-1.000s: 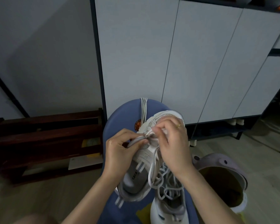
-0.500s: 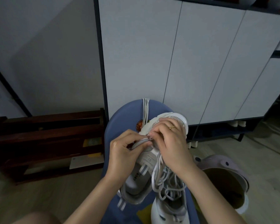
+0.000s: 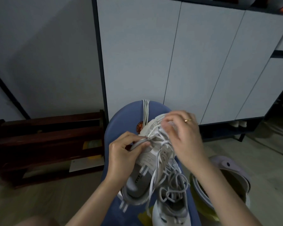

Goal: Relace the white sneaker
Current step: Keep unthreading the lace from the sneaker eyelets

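My left hand (image 3: pixel 121 154) pinches the white sneaker (image 3: pixel 153 159) at its eyelet row, steadying it; my right hand (image 3: pixel 183 136), fingers curled, pinches the white lace (image 3: pixel 155 129) for threading.

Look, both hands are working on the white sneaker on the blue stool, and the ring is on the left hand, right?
Not quite. The ring is on the right hand, not the left hand, as the head view shows. The rest holds: both hands are working on the white sneaker on the blue stool.
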